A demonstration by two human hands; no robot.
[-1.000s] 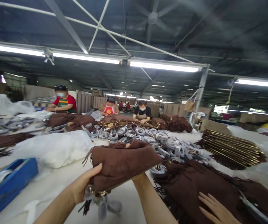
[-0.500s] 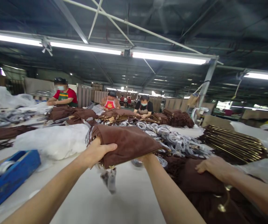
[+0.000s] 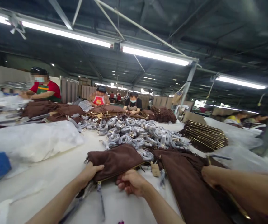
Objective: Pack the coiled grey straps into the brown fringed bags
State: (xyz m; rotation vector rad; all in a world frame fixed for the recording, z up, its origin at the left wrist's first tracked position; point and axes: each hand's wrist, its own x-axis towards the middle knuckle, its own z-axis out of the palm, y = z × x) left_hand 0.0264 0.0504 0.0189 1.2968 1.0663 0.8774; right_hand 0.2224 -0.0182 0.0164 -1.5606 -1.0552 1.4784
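Brown pouch (image 3: 117, 159), long axis crosswise; left hand (image 3: 90, 172) gripping left end; right hand (image 3: 135, 182) below zipped edge (image 3: 112, 176), fingers (image 3: 121, 186) part-curled, grip unclear.

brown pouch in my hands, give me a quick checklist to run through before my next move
1. Left hand gripping the brown pouch: ok, thumb on top at its left end.
2. Right hand gripping it: cannot tell; the hand is at the near edge, but contact is unclear.
3. Zip fully closed: cannot tell from this angle.
4. Clear space behind the pouch: not ok, coiled straps crowd its far side.
5. Co-worker's hand away from the pouch: ok, it is at another brown bag on the right.
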